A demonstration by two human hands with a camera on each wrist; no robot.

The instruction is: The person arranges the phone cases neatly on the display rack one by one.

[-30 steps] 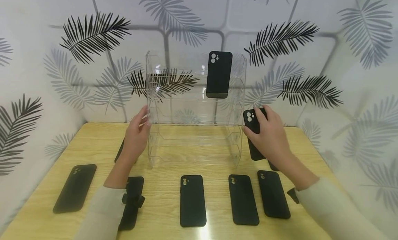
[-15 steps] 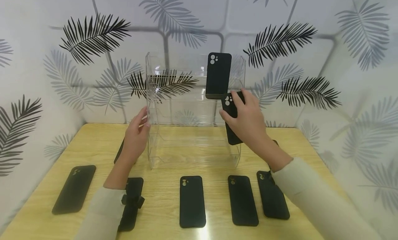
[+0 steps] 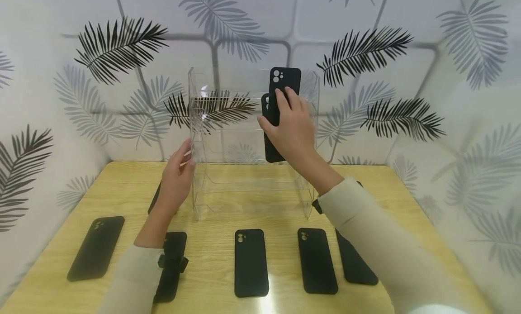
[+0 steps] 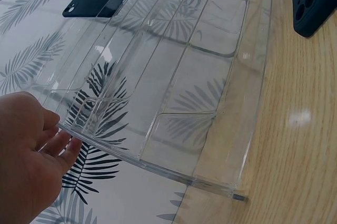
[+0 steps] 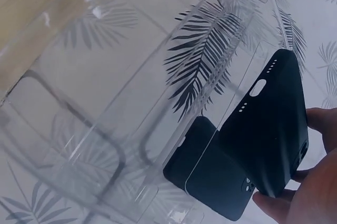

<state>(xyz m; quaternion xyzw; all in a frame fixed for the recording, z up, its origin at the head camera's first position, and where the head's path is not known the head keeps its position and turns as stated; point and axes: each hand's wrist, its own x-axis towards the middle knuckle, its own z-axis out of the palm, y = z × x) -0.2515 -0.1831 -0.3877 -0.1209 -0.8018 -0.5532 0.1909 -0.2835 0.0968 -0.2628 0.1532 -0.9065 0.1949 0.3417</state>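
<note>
A clear acrylic rack (image 3: 252, 210) with several tiers stands upright on the table. My left hand (image 3: 177, 178) holds its left side panel, thumb in front and fingers behind; in the left wrist view the fingertips meet the panel's edge. With my right hand (image 3: 295, 130) I grip a black phone case (image 3: 272, 147) by its sides, in front of the upper tiers. Another black phone case (image 3: 286, 78) stands in the top tier, partly covered by that hand. The right wrist view shows the gripped case (image 5: 268, 118) apart from the rack, near the racked case (image 5: 202, 174).
Several more black cases lie on the wooden table (image 3: 211, 259): one at far left (image 3: 96, 247), one in the front middle (image 3: 251, 263), one right of it (image 3: 317, 260). Others are partly hidden under my arms. A leaf-patterned wall (image 3: 252, 24) rises behind the rack.
My right hand has carried the gripped phone case left and up, from beside the rack to in front of its upper tiers. The left hand has stayed on the side panel.
</note>
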